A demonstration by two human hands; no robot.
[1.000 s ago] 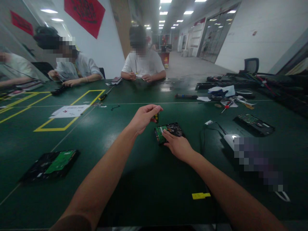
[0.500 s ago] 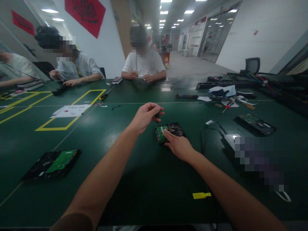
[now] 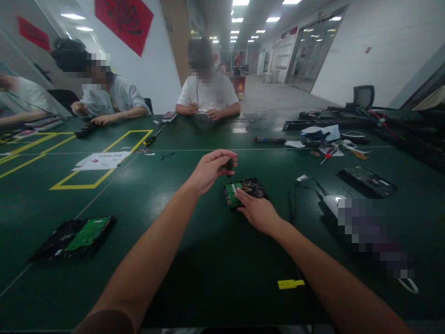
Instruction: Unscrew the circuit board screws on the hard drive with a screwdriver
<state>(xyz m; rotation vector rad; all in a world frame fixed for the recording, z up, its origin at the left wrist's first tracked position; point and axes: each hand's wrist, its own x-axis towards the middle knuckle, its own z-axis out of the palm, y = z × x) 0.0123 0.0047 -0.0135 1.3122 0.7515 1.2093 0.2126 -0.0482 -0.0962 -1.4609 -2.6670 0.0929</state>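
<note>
A hard drive with a green circuit board lies flat on the green table in front of me. My left hand is closed around the dark handle of a small screwdriver. The tool stands nearly upright, its lower end at the drive's far left edge; whether the tip touches a screw cannot be made out. From the near side, my right hand grips the drive, fingers laid over the board and the thumb by the near edge.
Another hard drive lies at left, and a third at right. A white-ended device, partly pixelated, trails a cable. A red screwdriver, a yellow tag and papers lie about. Several people sit across the table.
The screwdriver's handle has turned slightly in my left fingers and shows more plainly. My right hand stays on the hard drive, which has not visibly moved.
</note>
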